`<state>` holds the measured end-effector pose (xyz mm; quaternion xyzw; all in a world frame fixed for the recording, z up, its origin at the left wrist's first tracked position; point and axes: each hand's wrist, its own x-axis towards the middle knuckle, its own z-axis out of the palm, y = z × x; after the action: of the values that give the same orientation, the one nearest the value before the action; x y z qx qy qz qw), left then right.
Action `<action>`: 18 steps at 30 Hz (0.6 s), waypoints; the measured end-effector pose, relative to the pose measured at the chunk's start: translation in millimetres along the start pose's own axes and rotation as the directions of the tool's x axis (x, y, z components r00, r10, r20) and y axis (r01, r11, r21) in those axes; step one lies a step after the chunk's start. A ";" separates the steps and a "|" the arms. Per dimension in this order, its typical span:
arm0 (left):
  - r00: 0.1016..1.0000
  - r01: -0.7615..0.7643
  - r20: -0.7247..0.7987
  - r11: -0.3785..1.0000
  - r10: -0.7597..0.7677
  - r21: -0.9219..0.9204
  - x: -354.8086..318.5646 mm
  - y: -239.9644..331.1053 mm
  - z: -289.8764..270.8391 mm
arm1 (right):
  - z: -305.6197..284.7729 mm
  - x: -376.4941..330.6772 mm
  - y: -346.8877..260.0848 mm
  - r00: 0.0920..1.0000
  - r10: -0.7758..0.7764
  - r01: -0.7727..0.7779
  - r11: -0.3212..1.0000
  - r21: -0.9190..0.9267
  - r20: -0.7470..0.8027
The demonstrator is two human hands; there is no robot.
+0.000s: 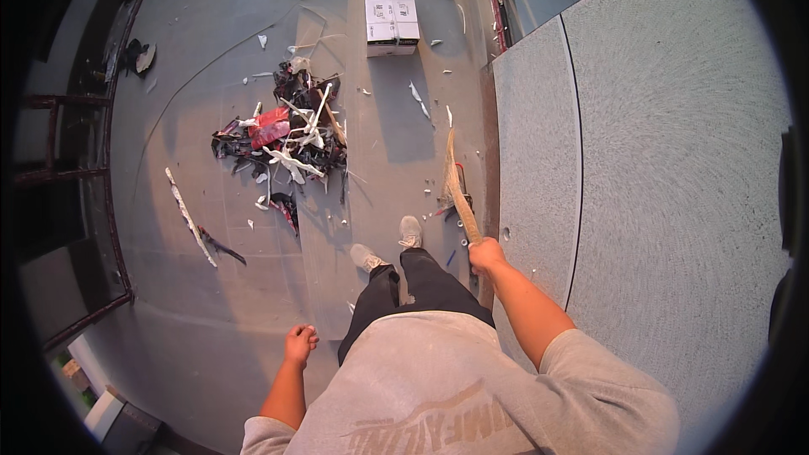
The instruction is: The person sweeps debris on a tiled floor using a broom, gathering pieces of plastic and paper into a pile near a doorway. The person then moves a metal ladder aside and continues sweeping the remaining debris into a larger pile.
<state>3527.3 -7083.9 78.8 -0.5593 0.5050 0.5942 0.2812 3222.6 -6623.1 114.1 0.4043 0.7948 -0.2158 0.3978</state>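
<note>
My right hand [486, 256] is closed around the lower end of a long, straw-coloured, tapering thing [459, 195] that looks like a hand broom. It slants up and away from me, with its narrow tip beyond my feet. My left hand [301, 345] hangs out to the left over the floor, fingers curled in, and I see nothing in it. Ahead and left of my shoes lies a heap of scraps [282, 131]: black and red crumpled pieces, white strips and a brownish stick.
A white carton [392, 17] tied with strapping stands on the floor ahead. White shards [419, 101] lie scattered around it. To the left are a long pale strip [187, 215] and a dark red metal frame [108, 173]. A raised grey slab [539, 126] runs along my right.
</note>
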 end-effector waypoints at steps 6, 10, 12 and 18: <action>0.996 -0.077 -0.051 0.993 0.073 -0.087 -56.0 76.7 99.3 | 56.2 30.3 -10.2 0.965 0.031 -0.089 0.974 0.211 0.262; 0.994 -0.106 -0.003 0.993 0.106 0.051 -67.7 75.5 128.6 | 45.3 31.8 -24.2 0.942 -0.021 -0.168 0.833 0.527 0.334; 0.993 -0.114 0.018 0.984 0.112 0.140 -65.2 72.1 133.1 | 11.2 36.0 -17.6 0.948 -0.086 -0.090 0.852 0.516 0.307; 0.990 -0.068 -0.123 0.998 0.066 -0.015 -75.5 84.1 135.5 | -87.5 118.8 -17.8 0.927 -0.360 0.351 0.932 -0.094 -0.108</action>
<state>3416.4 -6970.5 156.0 -0.5801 0.5341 0.5726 0.2243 3125.7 -6519.3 70.2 0.2515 0.8853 -0.2298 0.3166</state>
